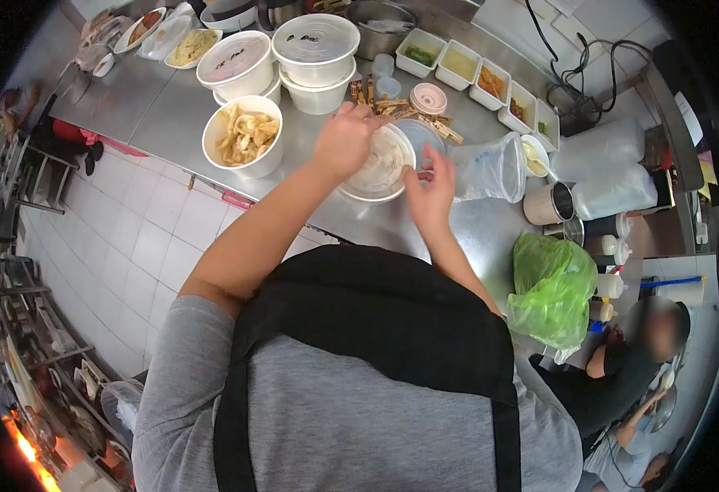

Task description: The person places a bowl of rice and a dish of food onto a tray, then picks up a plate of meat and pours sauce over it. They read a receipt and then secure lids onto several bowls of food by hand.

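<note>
A white round tub with a clear lid (378, 166) sits on the steel counter in front of me. My left hand (348, 141) grips its upper left rim, fingertips bent over the edge. At the right rim is my right hand (431, 187), thumb touching the lid's edge and the other fingers apart and half curled. A loose clear lid (419, 135) lies partly behind the tub. To the left stands an uncovered white tub (257, 161) filled with pale, folded food pieces.
Stacked lidded tubs (316, 43) bearing handwriting stand behind. Small trays of toppings (491, 83) line the back right. Bagged clear lids (490, 168), a metal cup (548, 204) and a green plastic bag (552, 287) are to my right. A co-worker (630, 369) is at lower right.
</note>
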`<state>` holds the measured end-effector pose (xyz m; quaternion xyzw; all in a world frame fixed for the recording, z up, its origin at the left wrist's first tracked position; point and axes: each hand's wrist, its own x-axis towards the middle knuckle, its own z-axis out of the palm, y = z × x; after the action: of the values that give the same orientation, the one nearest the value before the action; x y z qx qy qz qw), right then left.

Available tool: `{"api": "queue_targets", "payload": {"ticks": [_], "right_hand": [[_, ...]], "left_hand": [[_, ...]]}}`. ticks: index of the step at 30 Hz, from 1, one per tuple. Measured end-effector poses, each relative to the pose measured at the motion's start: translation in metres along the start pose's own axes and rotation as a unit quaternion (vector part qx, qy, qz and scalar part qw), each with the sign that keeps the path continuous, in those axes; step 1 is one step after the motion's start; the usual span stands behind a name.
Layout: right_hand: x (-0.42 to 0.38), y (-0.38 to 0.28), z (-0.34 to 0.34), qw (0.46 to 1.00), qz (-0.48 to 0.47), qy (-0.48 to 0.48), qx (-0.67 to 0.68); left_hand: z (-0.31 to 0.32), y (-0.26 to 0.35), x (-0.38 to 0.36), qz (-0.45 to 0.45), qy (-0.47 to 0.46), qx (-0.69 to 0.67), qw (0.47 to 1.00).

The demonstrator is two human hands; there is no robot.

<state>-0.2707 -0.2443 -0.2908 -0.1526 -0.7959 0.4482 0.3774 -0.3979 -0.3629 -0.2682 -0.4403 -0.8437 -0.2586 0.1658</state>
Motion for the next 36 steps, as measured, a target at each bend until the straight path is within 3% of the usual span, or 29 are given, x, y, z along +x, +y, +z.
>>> {"api": "queue_targets", "payload": {"ticks": [1,4,12,22,25,28,30,31,33,36], "right_hand": [[0.004,0.005,0.001,0.998,0.063,-0.018,0.016],[0.017,0.022,0.007,0.996,-0.003,-0.050,-0.073],[0.024,0.013,0.005,0.992,-0.009,-0.079,-0.098],[0.029,0.017,0.004,0.983,-0.030,-0.120,-0.132],[0.032,0.015,0.001,0.971,-0.044,-0.155,-0.174],[0.054,-0.002,-0.009,0.905,0.012,-0.313,-0.288],[0.060,0.022,0.005,0.938,-0.056,-0.264,-0.218],[0.062,0.030,0.011,0.949,-0.091,-0.240,-0.182],[0.057,0.023,0.015,0.959,-0.028,-0.249,-0.136],[0.048,0.031,0.022,0.968,0.005,-0.241,-0.067]], "left_hand": [[-0.001,0.002,0.000,0.000,0.004,0.004,1.000],[-0.001,0.001,0.003,0.008,0.016,0.015,1.000],[0.011,-0.015,0.018,0.057,0.003,-0.086,0.995],[0.015,-0.019,0.022,0.048,-0.061,-0.075,0.994],[0.018,-0.020,0.023,0.034,-0.099,-0.066,0.992],[0.018,-0.023,0.026,0.019,-0.166,-0.100,0.981],[0.010,-0.025,0.030,0.015,-0.211,-0.153,0.965],[0.015,-0.031,0.029,0.027,-0.192,-0.188,0.963],[0.033,-0.048,0.026,0.047,-0.155,-0.256,0.953],[0.020,-0.045,0.009,-0.018,-0.177,-0.279,0.944]]}}
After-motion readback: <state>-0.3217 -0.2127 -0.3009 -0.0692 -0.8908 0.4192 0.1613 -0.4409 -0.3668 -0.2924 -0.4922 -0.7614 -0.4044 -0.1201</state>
